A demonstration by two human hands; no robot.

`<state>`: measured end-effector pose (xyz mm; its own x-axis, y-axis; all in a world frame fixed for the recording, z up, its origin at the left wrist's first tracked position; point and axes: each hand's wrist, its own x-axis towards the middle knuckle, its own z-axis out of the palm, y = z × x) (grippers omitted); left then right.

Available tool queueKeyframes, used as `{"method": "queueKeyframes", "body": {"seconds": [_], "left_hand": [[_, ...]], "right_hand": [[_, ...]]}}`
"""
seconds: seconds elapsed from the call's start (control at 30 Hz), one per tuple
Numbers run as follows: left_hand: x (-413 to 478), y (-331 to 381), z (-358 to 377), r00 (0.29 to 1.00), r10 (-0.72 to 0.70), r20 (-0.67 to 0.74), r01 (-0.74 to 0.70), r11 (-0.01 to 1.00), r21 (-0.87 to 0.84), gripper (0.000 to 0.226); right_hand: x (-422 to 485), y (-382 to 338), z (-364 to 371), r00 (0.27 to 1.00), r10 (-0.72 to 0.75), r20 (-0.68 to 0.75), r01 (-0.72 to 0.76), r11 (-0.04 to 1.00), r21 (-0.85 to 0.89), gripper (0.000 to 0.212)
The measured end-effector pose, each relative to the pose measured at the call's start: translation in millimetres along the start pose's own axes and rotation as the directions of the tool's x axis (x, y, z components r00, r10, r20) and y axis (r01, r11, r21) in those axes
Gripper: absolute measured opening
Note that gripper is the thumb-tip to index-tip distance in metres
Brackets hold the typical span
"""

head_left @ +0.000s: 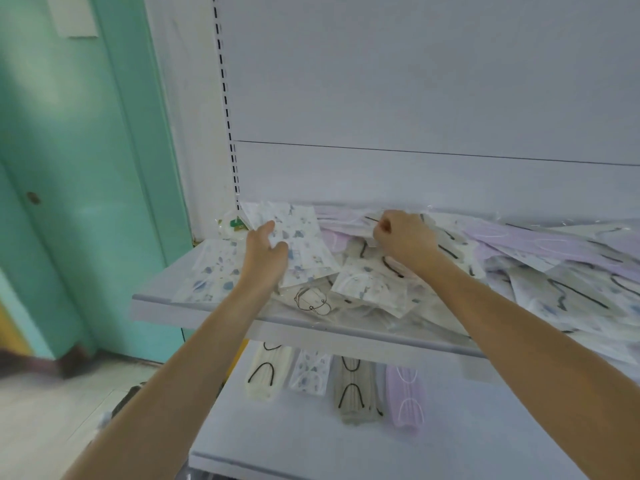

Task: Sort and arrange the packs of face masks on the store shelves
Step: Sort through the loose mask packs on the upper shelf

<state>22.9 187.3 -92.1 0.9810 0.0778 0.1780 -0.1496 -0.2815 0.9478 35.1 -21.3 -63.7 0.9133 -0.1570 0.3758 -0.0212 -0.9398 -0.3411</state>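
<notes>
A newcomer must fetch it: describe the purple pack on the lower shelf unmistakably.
Find the lower shelf, beneath the heaped upper shelf. Four packs lie in a row there; the purple pack is rightmost, the only lilac one, with white loops.

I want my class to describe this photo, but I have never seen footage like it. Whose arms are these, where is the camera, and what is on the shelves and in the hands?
There is no machine here. A person wears a camera on the head, so you look forward and down along their two bare arms. The upper shelf carries a jumbled pile of mask packs: flower-printed, lilac, and pale ones with black ear loops. On the lower shelf, a row of four packs lies side by side. The left hand grips a flower-printed pack. The right hand has its fingers curled at the pile, seemingly pinching a pack; which one is unclear.
</notes>
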Motion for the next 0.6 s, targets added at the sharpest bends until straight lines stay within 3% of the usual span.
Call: {"method": "queueKeyframes", "body": {"seconds": [0.1,0.2,0.3,0.37,0.4,0.47,0.53,0.6], "left_hand": [[1.7,-2.2,-0.6,1.0,-0.019,-0.001,0.019,1.0,-0.003,0.045],[5.1,1.3,0.1,0.998,-0.056,0.041,0.058,0.997,-0.051,0.034],[1.9,8.1,2.6,0.998,-0.026,0.065,0.029,0.999,-0.046,0.036],[-0.4,6.1,2.2,0.997,0.019,0.078,-0.021,1.0,0.018,0.042],[-1.8,4.1,1.4,0.996,0.045,0.077,-0.049,0.997,0.052,0.048],[-1.8,-1.6,-2.1,0.994,0.09,0.063,-0.093,0.994,0.051,0.058],[-4.1,-2.2,-8.3,0.992,0.118,0.046,-0.119,0.993,0.022,0.068],[-5.3,-1.8,-13.2,0.992,0.118,0.041,-0.118,0.993,0.006,0.067]], "right_hand": [[-6.0,-11.6,-11.3,0.987,0.055,-0.153,-0.013,0.965,0.261,0.012],[-25.3,-33.3,-11.7,0.987,-0.064,-0.147,0.117,0.913,0.39,0.012],[-47.4,-53.5,-0.9,0.934,-0.324,0.15,0.238,0.878,0.414,0.021],[-58.3,-57.0,-1.7,0.846,-0.408,0.345,0.244,0.869,0.43,0.029],[-60.8,-54.5,-5.5,0.835,-0.415,0.361,0.246,0.868,0.431,0.033],[-65.2,-44.0,-16.8,0.861,-0.386,0.331,0.278,0.902,0.331,0.05],[-69.3,-29.6,-24.2,0.875,-0.31,0.371,0.29,0.951,0.111,0.065],[-74.6,-16.1,-24.1,0.868,-0.215,0.447,0.252,0.967,-0.023,0.057]]}}
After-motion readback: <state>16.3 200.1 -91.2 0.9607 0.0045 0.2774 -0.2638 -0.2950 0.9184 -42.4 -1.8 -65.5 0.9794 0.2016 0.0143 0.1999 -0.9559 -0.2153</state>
